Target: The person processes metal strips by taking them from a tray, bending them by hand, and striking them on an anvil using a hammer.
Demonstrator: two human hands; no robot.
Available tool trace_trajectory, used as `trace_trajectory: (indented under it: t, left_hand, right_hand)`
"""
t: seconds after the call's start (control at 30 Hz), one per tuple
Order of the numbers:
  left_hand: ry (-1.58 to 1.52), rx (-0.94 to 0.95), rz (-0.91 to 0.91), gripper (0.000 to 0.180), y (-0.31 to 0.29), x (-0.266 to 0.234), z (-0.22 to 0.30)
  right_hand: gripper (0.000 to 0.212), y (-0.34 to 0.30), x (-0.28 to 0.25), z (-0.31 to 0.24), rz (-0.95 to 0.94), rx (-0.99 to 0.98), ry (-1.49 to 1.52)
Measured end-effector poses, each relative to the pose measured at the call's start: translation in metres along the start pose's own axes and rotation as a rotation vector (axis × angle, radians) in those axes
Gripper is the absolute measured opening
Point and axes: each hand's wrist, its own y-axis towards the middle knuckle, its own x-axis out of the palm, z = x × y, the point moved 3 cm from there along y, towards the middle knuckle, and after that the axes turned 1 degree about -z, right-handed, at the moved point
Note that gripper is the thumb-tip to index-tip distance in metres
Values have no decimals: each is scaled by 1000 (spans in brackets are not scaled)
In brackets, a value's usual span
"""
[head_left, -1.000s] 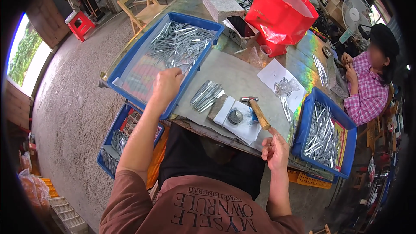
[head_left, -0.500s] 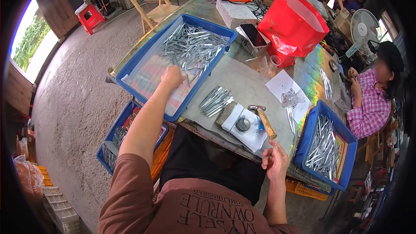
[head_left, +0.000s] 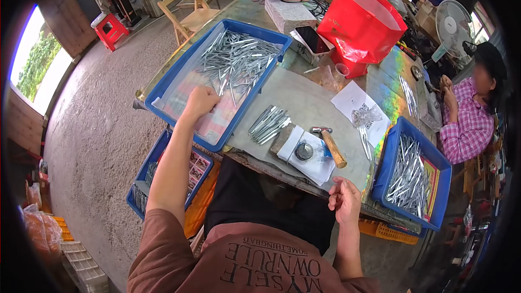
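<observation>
My left hand is closed over the near part of a blue tray, beside a pile of thin metal rods. Whether anything is inside its fingers is hidden. Just off the table's front edge, my right hand has loosely bent fingers, slightly apart, with nothing visible in them. Ahead of it lies a hammer with a wooden handle. To the hammer's left, a dark round metal piece rests on white paper at a block. A small bundle of metal rods lies left of the block.
Another blue tray with metal rods sits at the right. A lower blue bin stands beside my left arm. Further back are a red bag, a phone and a stone block. A co-worker sits at the right.
My left hand has drawn back from the rod pile, a little left and nearer to me, within the tray. My right hand stays nearly still. The view has shifted slightly.
</observation>
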Motion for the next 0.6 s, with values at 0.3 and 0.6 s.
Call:
trace_trajectory:
  t: [0.3, 0.6]
  left_hand:
    - [-610, 107, -367, 10, -107, 39, 53]
    - [-586, 153, -914, 11, -191, 137, 59]
  right_hand:
    - [21, -9, 18, 4, -78, 3, -148]
    - [19, -24, 51, 10, -244, -11, 98]
